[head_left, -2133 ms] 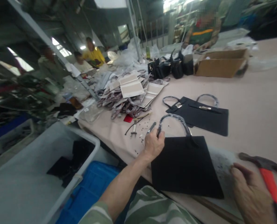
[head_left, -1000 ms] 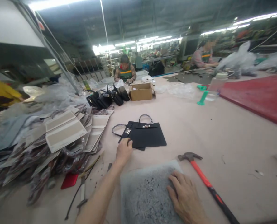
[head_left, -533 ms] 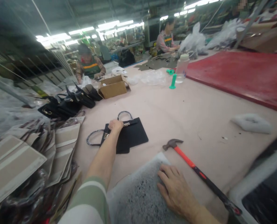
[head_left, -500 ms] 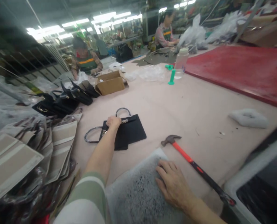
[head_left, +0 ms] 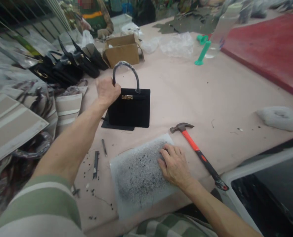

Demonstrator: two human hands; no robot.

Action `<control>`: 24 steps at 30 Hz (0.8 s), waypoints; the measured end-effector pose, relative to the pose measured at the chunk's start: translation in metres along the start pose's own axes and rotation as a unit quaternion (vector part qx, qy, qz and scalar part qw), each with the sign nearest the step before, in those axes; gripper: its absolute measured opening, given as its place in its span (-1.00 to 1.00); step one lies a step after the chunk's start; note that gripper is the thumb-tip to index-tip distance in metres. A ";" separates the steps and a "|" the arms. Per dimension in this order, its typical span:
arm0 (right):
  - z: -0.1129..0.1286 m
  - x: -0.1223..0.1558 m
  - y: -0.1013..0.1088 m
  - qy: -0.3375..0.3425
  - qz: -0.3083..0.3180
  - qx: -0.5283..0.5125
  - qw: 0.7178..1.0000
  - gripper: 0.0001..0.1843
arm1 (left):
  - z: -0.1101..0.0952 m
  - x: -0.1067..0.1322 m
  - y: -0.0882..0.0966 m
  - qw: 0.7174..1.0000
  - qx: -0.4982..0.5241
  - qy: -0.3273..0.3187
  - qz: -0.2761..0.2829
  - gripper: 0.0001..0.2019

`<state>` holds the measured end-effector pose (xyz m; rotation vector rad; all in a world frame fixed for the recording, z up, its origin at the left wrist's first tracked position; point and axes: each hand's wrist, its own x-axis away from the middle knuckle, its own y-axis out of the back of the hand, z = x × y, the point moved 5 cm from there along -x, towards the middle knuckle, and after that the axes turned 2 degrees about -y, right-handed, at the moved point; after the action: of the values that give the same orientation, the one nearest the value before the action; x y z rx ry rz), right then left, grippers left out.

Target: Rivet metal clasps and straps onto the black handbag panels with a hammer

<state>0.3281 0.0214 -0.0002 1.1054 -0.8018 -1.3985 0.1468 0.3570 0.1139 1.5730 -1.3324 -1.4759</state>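
My left hand [head_left: 107,91] is closed round the left end of the wrapped handle of a black bag panel [head_left: 129,108] and holds the panel lifted upright over the pink table [head_left: 176,98]. A gold clasp shows on the panel's front. A second black panel [head_left: 111,125] lies flat under it. My right hand [head_left: 174,164] rests flat, fingers spread, on a grey speckled mat [head_left: 138,172] at the table's near edge. A hammer with a red handle [head_left: 197,153] lies just right of that hand.
Small punch tools [head_left: 96,159] lie left of the mat. Beige striped panels [head_left: 15,121] pile up at the left, finished black bags [head_left: 69,65] and a cardboard box [head_left: 122,49] behind. A green tool [head_left: 202,52], a red sheet [head_left: 267,49], white foam [head_left: 279,118] and a bin [head_left: 267,184] are at right. A person works opposite.
My left hand reached out to the flat black panels, gripped one by its handle and has lifted it upright and nearer. My right hand stayed flat on the mat.
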 end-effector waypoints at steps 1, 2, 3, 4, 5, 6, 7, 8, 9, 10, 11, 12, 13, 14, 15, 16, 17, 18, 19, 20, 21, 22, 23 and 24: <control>0.000 0.000 0.000 0.002 -0.003 0.002 1.000 -0.77 | 0.007 0.004 0.016 1.000 0.005 -0.001 -0.008 -0.78; 0.000 0.000 0.000 0.004 -0.005 0.003 1.000 -0.77 | 0.013 0.010 0.032 1.000 0.011 -0.004 -0.019 -0.77; 0.000 0.000 0.001 0.007 -0.008 0.002 1.000 -0.78 | 0.019 0.017 0.049 0.999 0.016 -0.009 -0.035 -0.77; 0.000 0.001 0.001 0.010 -0.011 0.000 1.000 -0.78 | 0.025 0.025 0.066 0.998 0.018 -0.016 -0.055 -0.77; 0.000 0.001 0.001 0.012 -0.015 -0.004 1.000 -0.79 | 0.030 0.035 0.084 0.996 0.016 -0.022 -0.081 -0.78; -0.001 0.001 0.001 0.014 -0.019 -0.009 1.000 -0.80 | 0.034 0.047 0.102 0.994 0.010 -0.030 -0.105 -0.80; -0.001 0.002 0.001 0.016 -0.024 -0.015 0.999 -0.81 | 0.037 0.059 0.120 0.991 0.001 -0.036 -0.127 -0.82; -0.001 0.003 0.001 0.017 -0.028 -0.022 0.999 -0.81 | 0.040 0.073 0.137 0.988 -0.008 -0.038 -0.147 -0.83; -0.002 0.003 0.001 0.018 -0.034 -0.032 0.999 -0.82 | 0.042 0.087 0.153 0.986 -0.015 -0.037 -0.162 -0.82; -0.003 0.003 0.001 0.018 -0.041 -0.046 0.998 -0.83 | 0.043 0.101 0.167 0.984 -0.015 -0.030 -0.178 -0.80; -0.005 0.004 0.001 0.016 -0.052 -0.067 0.996 -0.83 | 0.044 0.116 0.180 0.981 -0.009 -0.019 -0.194 -0.78; -0.008 0.004 0.002 0.010 -0.071 -0.099 0.993 -0.84 | 0.044 0.132 0.189 0.978 0.002 -0.004 -0.211 -0.78; -0.013 0.005 0.003 -0.002 -0.096 -0.142 0.985 -0.84 | 0.044 0.147 0.194 0.975 0.019 0.015 -0.220 -0.78; -0.020 0.007 0.005 -0.022 -0.125 -0.197 0.972 -0.83 | 0.043 0.162 0.192 0.975 0.041 0.035 -0.217 -0.78; -0.030 0.009 0.006 -0.056 -0.151 -0.257 0.953 -0.81 | 0.042 0.178 0.185 0.976 0.064 0.056 -0.203 -0.78; -0.042 0.012 0.007 -0.101 -0.169 -0.316 0.928 -0.79 | 0.040 0.193 0.171 0.978 0.089 0.077 -0.172 -0.78; -0.055 0.016 0.006 -0.154 -0.177 -0.367 0.900 -0.75 | 0.036 0.207 0.152 0.980 0.111 0.090 -0.135 -0.78; -0.067 0.021 0.005 -0.207 -0.178 -0.406 0.872 -0.70 | 0.032 0.222 0.130 0.982 0.118 0.101 -0.104 -0.77; -0.078 0.026 0.005 -0.250 -0.172 -0.430 0.850 -0.64 | 0.028 0.235 0.105 0.983 0.130 0.109 -0.064 -0.75; -0.087 0.030 0.006 -0.279 -0.165 -0.440 0.838 -0.60 | 0.023 0.247 0.079 0.983 0.144 0.113 -0.019 -0.75; -0.093 0.033 0.009 -0.290 -0.157 -0.439 0.836 -0.58 | 0.018 0.258 0.055 0.981 0.151 0.119 0.020 -0.76; -0.097 0.035 0.014 -0.287 -0.151 -0.428 0.843 -0.57 | 0.014 0.266 0.033 0.980 0.146 0.123 0.049 -0.77; -0.097 0.036 0.020 -0.272 -0.146 -0.410 0.858 -0.58 | 0.010 0.273 0.016 0.980 0.139 0.129 0.065 -0.79; -0.093 0.035 0.026 -0.247 -0.140 -0.386 0.878 -0.60 | 0.007 0.278 0.004 0.979 0.136 0.134 0.070 -0.80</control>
<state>0.4267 -0.0056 -0.0134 0.2339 -0.3434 -2.0411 0.1051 0.0999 0.0160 1.7368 -1.4946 -0.9873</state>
